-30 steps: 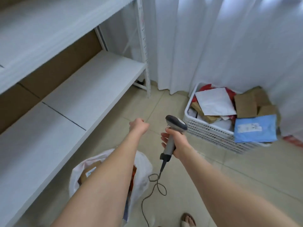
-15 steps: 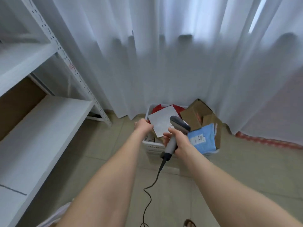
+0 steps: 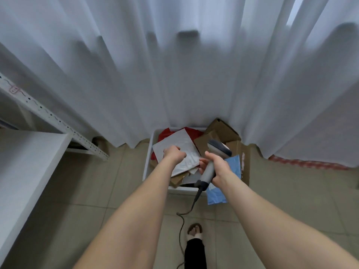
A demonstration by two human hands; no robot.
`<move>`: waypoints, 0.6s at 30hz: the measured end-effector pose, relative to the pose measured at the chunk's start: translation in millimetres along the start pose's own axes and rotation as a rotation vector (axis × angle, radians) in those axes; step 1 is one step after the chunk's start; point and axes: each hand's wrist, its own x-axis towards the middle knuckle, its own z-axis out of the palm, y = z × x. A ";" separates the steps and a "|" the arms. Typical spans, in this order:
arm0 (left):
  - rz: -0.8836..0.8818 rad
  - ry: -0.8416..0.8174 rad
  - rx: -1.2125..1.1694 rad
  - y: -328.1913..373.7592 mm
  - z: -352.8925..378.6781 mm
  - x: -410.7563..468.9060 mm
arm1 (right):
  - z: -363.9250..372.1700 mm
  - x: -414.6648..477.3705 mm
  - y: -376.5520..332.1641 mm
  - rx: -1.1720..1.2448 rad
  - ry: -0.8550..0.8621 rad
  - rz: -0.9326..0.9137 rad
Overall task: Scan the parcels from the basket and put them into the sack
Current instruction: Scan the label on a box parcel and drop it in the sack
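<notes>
A white plastic basket [image 3: 147,167] stands on the floor against the curtain. It holds a white parcel [image 3: 174,139] on top, a red parcel [image 3: 165,133], brown cardboard parcels [image 3: 223,129] and a blue parcel [image 3: 215,195] hanging over its near rim. My left hand [image 3: 174,154] hovers over the white parcel with curled fingers; no grip on it shows. My right hand [image 3: 219,168] grips the handle of a grey barcode scanner [image 3: 218,149] above the basket's right side. The sack is out of view.
A white shelf unit [image 3: 29,162] with a perforated metal post [image 3: 48,115] fills the left. White curtains [image 3: 184,74] hang behind the basket. The scanner's cable [image 3: 181,220] trails over the tiled floor toward my sandalled foot [image 3: 194,230].
The view has swung from the shelf and sack to the basket. Both hands have moved forward over the basket; my left hand is now above the white parcel. The sack has left the view.
</notes>
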 end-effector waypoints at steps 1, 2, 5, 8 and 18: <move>0.002 -0.011 -0.011 5.5 0.8 17.2 | 3.9 15.5 -5.5 0.005 0.012 -0.004; 0.006 -0.020 -0.031 11.0 2.0 35.8 | 8.0 31.8 -11.9 0.013 0.030 -0.015; 0.006 -0.047 -0.085 20.5 11.5 85.3 | 11.6 81.8 -27.2 0.036 0.104 -0.018; -0.006 -0.092 -0.084 28.5 33.7 126.8 | 4.6 128.1 -37.9 0.061 0.135 -0.011; -0.067 -0.091 -0.084 66.2 144.1 265.7 | -30.1 288.5 -70.9 0.020 0.208 -0.033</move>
